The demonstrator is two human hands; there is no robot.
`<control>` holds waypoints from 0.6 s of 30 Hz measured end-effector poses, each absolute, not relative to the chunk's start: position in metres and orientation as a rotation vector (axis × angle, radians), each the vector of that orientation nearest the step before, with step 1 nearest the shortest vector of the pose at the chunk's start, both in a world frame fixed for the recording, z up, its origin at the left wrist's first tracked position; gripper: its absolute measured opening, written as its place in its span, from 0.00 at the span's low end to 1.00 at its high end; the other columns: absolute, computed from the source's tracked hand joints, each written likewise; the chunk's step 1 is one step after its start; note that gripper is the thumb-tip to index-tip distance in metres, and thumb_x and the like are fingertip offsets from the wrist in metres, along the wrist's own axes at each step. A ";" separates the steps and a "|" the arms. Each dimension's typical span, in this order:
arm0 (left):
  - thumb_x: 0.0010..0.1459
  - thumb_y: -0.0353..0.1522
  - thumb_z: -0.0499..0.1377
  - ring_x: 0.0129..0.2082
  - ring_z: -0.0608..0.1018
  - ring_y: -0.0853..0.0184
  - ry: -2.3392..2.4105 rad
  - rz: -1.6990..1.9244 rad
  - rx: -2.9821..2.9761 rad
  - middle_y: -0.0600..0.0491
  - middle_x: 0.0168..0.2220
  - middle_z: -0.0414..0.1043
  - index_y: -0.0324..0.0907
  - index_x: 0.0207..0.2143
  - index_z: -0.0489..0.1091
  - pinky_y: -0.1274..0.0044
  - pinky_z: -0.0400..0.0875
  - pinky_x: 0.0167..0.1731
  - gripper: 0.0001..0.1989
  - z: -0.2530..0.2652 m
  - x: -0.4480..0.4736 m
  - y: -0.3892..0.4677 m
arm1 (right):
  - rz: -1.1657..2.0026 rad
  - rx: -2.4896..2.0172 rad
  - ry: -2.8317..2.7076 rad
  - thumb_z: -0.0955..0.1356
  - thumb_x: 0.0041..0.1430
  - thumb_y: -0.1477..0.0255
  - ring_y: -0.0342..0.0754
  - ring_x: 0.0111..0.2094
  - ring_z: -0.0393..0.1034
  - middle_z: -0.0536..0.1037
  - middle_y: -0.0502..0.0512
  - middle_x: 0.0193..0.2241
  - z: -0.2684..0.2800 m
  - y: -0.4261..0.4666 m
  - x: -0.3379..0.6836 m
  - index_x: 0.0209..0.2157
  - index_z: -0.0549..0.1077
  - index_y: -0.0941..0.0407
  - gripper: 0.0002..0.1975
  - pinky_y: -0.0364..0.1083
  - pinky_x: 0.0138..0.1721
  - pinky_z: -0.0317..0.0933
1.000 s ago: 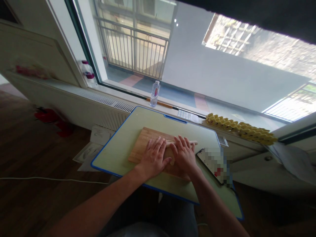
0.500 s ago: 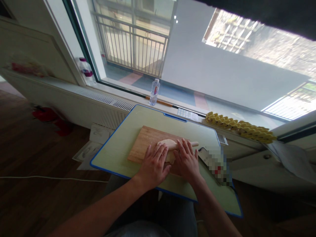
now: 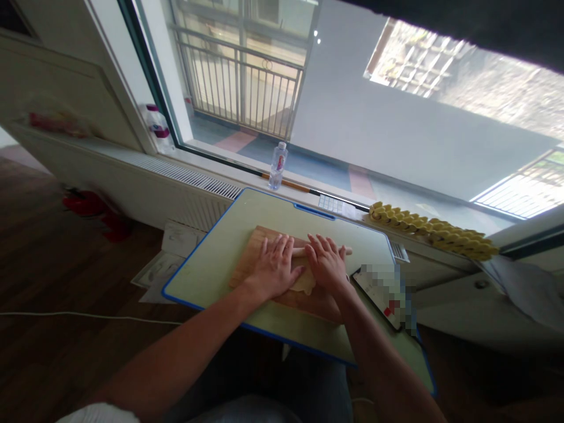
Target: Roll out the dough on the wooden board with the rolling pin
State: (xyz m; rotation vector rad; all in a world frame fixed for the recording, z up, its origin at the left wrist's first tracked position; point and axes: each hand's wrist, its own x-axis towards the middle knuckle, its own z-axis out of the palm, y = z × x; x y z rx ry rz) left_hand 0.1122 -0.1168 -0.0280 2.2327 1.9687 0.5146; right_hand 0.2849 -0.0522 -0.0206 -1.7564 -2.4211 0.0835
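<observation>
My left hand (image 3: 275, 267) lies flat with its fingers stretched out over the left part of a wooden rolling pin (image 3: 299, 252). Over the pin's right part rests my right hand (image 3: 326, 261), palm down and fingers apart. Beneath and between the hands, a flattened piece of pale dough (image 3: 304, 283) lies on a wooden cutting board (image 3: 249, 249); part of it is hidden by the hands. The board sits on a light green table with a blue rim (image 3: 215, 258).
A phone (image 3: 379, 299), partly pixelated, lies to the right of the board. Along the windowsill stand a clear bottle (image 3: 277, 167), a white keypad-like object (image 3: 332, 204) and a yellow braided thing (image 3: 432, 229). A second bottle (image 3: 158, 129) is farther left.
Both hands have slid forward, away from my body, with the rolling pin under them. More of the dough shows between and behind the hands now.
</observation>
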 end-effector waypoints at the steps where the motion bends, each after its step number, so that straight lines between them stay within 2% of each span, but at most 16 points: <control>1: 0.70 0.51 0.53 0.76 0.55 0.50 1.974 0.502 2.226 0.36 0.74 0.54 0.33 0.73 0.54 0.49 0.45 0.73 0.41 -0.028 0.111 -0.112 | 0.090 -1.764 -2.422 0.51 0.78 0.55 0.59 0.74 0.49 0.62 0.51 0.73 -0.020 -0.048 0.283 0.72 0.61 0.44 0.28 0.71 0.72 0.38; 5: 0.71 0.51 0.52 0.75 0.57 0.49 1.972 0.506 2.217 0.37 0.73 0.58 0.35 0.73 0.56 0.47 0.47 0.72 0.39 -0.029 0.106 -0.101 | 0.124 -1.771 -2.423 0.51 0.78 0.55 0.60 0.73 0.51 0.64 0.52 0.71 -0.020 -0.039 0.278 0.71 0.64 0.45 0.28 0.71 0.71 0.37; 12: 0.70 0.48 0.54 0.73 0.60 0.48 1.900 0.638 2.306 0.35 0.72 0.59 0.35 0.72 0.57 0.47 0.49 0.71 0.37 -0.034 0.110 -0.122 | 0.104 -1.642 -2.373 0.54 0.78 0.55 0.60 0.69 0.56 0.70 0.56 0.67 -0.025 -0.060 0.292 0.66 0.70 0.48 0.27 0.70 0.70 0.41; 15: 0.69 0.48 0.56 0.74 0.60 0.47 1.863 0.662 2.340 0.35 0.72 0.59 0.34 0.72 0.57 0.49 0.49 0.72 0.38 -0.034 0.114 -0.141 | 0.059 -1.622 -2.368 0.56 0.77 0.56 0.59 0.70 0.55 0.70 0.55 0.67 -0.026 -0.080 0.302 0.67 0.68 0.48 0.25 0.67 0.70 0.44; 18: 0.68 0.47 0.59 0.74 0.59 0.47 1.812 0.697 2.366 0.36 0.72 0.59 0.34 0.72 0.56 0.50 0.48 0.73 0.39 -0.031 0.117 -0.160 | -0.006 -1.638 -2.387 0.58 0.76 0.59 0.58 0.72 0.53 0.67 0.54 0.70 -0.026 -0.103 0.312 0.69 0.65 0.46 0.25 0.68 0.70 0.43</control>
